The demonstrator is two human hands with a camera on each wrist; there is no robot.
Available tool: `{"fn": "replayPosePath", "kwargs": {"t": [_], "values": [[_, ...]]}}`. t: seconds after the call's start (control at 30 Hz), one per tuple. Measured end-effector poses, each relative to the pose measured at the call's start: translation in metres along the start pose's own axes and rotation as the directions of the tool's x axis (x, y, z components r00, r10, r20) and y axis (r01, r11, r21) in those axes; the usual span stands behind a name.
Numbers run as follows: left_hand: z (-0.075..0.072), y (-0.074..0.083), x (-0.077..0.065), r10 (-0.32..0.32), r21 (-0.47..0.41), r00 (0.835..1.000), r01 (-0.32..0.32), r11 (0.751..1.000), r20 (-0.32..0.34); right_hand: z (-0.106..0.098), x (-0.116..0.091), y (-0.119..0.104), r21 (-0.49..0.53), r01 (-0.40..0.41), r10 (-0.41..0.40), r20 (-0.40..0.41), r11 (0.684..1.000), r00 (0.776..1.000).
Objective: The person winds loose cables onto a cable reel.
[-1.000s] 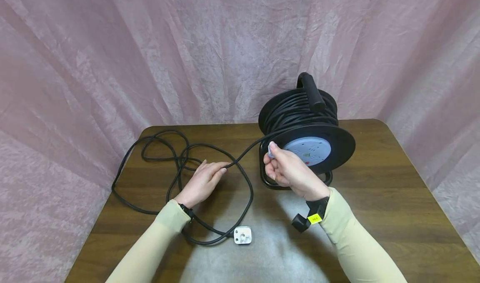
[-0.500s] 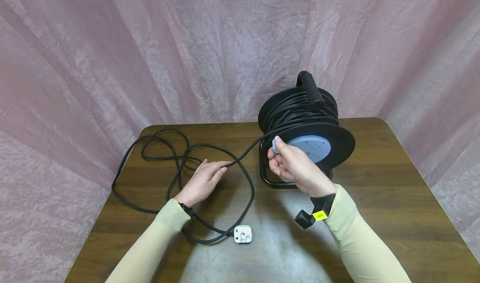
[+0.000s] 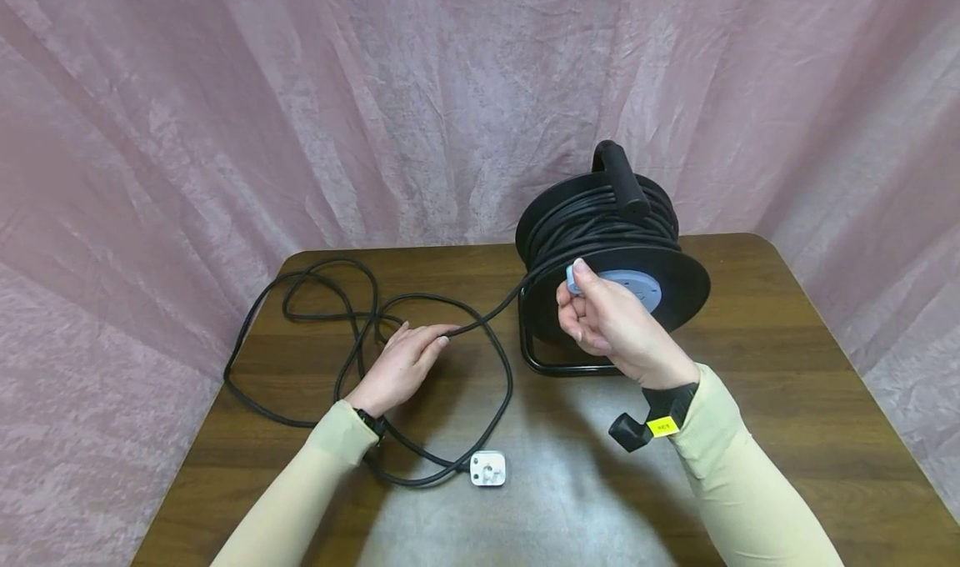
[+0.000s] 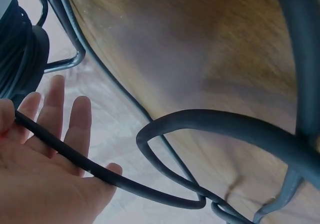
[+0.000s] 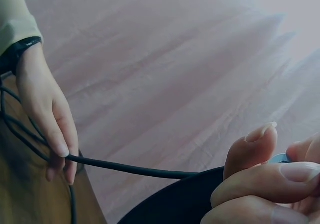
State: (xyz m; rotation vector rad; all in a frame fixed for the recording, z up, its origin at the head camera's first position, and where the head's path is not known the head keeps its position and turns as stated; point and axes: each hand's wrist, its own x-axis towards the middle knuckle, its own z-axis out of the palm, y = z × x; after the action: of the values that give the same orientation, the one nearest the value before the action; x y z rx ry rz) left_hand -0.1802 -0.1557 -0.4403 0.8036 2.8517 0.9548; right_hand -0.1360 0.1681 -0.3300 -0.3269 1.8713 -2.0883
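My right hand (image 3: pixel 618 329) pinches a small light-blue crank knob (image 3: pixel 573 279) on the near flange of a black cable reel (image 3: pixel 686 288). In the right wrist view, curled fingers cover most of that knob (image 5: pixel 280 159). Off the reel, a black cable (image 3: pixel 483 321) runs down leftward to my left hand (image 3: pixel 405 363), which holds it lightly between thumb and fingers. The left wrist view shows the cable (image 4: pixel 150 195) crossing the palm, the other fingers fairly straight. My right hand partly hides the reel's light-blue socket panel (image 3: pixel 647 288).
Loose cable loops (image 3: pixel 247 392) spread over the left of the wooden table (image 3: pixel 780 358). A white plug (image 3: pixel 487 469) lies prongs up near the front middle. The reel stands on a black tube frame (image 3: pixel 570 370) with a top handle (image 3: pixel 626 188). Pink curtains (image 3: pixel 450 92) hang behind.
My right hand has moved up and right with the knob, across the reel's face, covering more of the socket panel. My left hand stays nearly in place; the near cable loop shifts slightly.
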Motion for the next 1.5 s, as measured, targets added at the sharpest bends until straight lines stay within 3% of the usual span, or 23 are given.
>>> {"fn": "replayPosePath", "kwargs": {"t": [0.6,1.07,1.5], "values": [[-0.004,0.002,-0.001,0.007,-0.008,1.000,-0.007,1.000,-0.008,-0.016,-0.010,-0.009,0.050,0.062,-0.063,0.026,0.997,0.998],[-0.010,0.002,-0.002,0.010,-0.017,1.000,-0.010,1.000,-0.025,-0.027,-0.018,-0.014,0.062,0.076,-0.077,0.003,0.995,0.997],[-0.011,0.000,-0.002,0.018,-0.044,0.999,-0.020,0.999,-0.030,-0.040,-0.029,-0.018,0.031,0.078,-0.074,-0.094,0.997,0.993]]}}
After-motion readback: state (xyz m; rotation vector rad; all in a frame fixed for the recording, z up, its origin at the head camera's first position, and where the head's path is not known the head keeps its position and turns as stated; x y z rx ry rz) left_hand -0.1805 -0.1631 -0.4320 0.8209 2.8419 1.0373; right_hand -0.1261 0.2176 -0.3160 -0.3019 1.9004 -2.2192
